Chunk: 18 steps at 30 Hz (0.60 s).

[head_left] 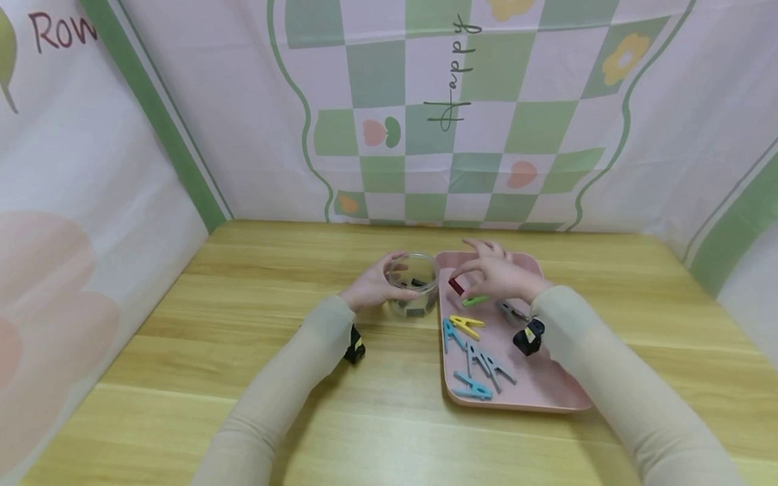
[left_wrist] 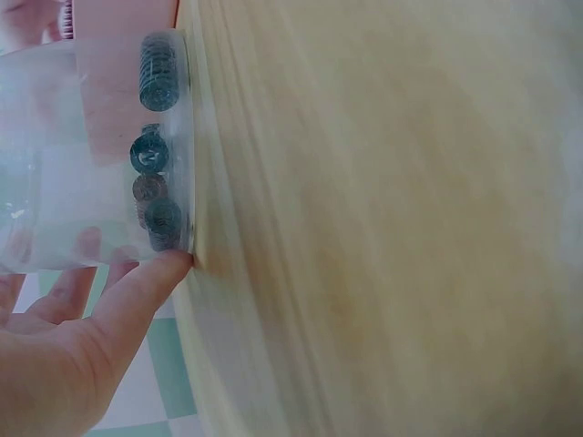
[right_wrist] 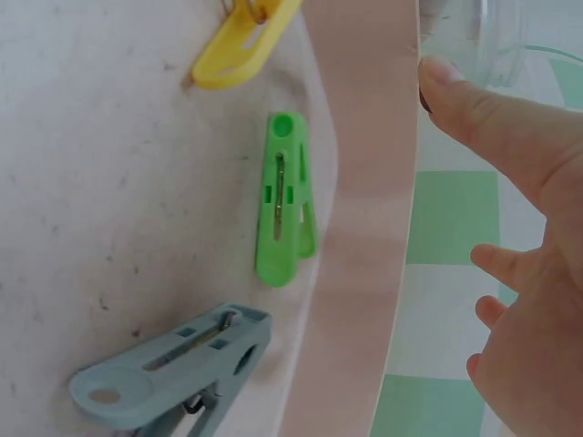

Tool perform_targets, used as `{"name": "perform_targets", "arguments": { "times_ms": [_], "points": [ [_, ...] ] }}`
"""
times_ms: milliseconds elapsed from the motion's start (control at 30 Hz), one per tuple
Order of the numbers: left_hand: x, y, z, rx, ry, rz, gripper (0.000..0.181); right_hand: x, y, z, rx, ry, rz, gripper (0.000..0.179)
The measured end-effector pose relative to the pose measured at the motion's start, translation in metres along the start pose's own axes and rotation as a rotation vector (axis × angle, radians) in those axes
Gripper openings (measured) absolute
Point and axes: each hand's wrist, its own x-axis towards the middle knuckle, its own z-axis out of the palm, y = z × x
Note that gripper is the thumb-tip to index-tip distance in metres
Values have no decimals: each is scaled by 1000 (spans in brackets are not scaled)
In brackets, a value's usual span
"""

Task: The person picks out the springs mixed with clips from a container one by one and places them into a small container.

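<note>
My left hand (head_left: 378,283) grips a clear round jar (head_left: 415,297) from its left side. Small dark ribbed cylinders (left_wrist: 158,73) and a reddish-brown one (left_wrist: 149,188) lie on the jar's bottom. Over the far left of a pink tray (head_left: 553,385), my right hand (head_left: 495,275) pinches a small dark red ribbed cylinder (head_left: 456,287) between thumb and finger, close to the jar. Beneath that hand lies a green clothespin (right_wrist: 284,200). A grey clothespin (right_wrist: 173,364) and a yellow clothespin (head_left: 467,325) are beside it on the tray.
Several blue and grey-blue clothespins (head_left: 473,388) lie along the tray's left and near part. The tray's raised rim stands right beside the jar on the wooden table (head_left: 243,324). A patterned cloth (head_left: 425,169) hangs behind the table's far edge.
</note>
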Motion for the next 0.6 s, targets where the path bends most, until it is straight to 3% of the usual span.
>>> {"name": "perform_targets", "arguments": {
  "times_ms": [600],
  "points": [
    [-2,1,1,12,8,4,86,-1,-5,-20,10,80,-5,30]
  ]
}}
